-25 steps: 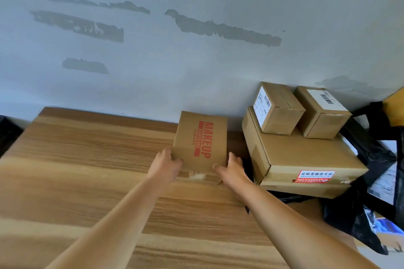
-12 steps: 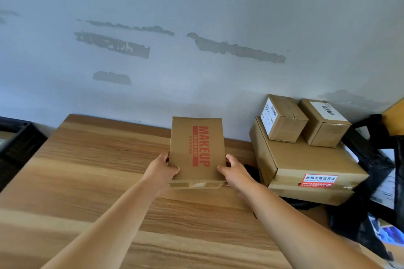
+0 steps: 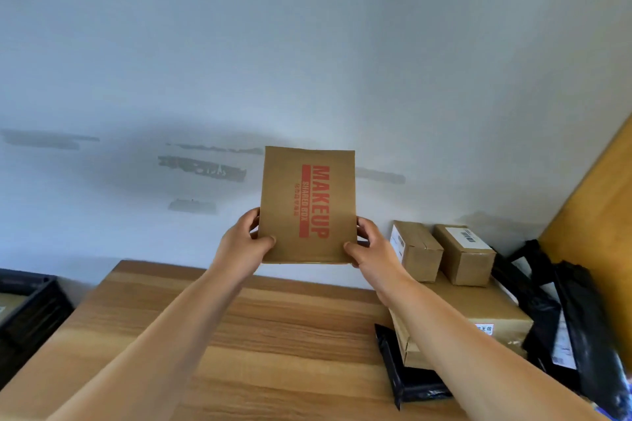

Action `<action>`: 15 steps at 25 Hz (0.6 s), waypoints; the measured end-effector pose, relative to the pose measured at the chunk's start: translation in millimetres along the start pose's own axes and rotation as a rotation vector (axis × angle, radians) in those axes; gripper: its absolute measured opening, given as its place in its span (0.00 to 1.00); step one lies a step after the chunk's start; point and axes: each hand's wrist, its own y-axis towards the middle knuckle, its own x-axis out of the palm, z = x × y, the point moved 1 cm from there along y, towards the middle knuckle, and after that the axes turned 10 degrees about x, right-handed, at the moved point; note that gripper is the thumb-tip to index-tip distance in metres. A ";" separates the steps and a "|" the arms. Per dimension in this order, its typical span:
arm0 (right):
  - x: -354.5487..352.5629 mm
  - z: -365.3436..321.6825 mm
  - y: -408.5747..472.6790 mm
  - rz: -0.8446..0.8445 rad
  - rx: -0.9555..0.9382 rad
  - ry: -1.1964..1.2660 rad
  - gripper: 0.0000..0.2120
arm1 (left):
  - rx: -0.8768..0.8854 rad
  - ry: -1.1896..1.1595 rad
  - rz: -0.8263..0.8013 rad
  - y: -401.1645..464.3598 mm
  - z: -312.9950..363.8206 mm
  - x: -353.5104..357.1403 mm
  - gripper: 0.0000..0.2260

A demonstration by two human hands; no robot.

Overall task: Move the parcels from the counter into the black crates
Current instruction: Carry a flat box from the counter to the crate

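Here both arms reach forward, left hand point(image 3: 244, 244) and right hand point(image 3: 371, 248) gripping the box point(image 3: 307, 205) upright

Both arms reach forward, left hand point(image 3: 243, 243) and right hand point(image 3: 372, 246) raised, fingers curled.

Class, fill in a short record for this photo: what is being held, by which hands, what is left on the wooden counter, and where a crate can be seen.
held item: flat brown cardboard box printed MAKEUP in red, lifted clear of the counter
left hand: grips the box's left edge
right hand: grips the box's right edge
left on wooden counter: two small brown cardboard boxes on a large cardboard box; black plastic mailer bags
crate: black crate, far left
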 end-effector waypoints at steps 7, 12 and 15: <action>-35.1 -66.5 -15.9 0.037 -0.202 0.144 0.20 | 0.192 -0.192 0.054 8.4 77.0 -16.4 0.22; -50.5 -92.4 -24.7 0.017 -0.271 0.211 0.23 | 0.280 -0.234 0.051 20.1 102.4 -19.6 0.24; -56.8 -99.4 -24.1 0.018 -0.289 0.192 0.25 | 0.311 -0.245 0.045 26.5 108.0 -18.9 0.23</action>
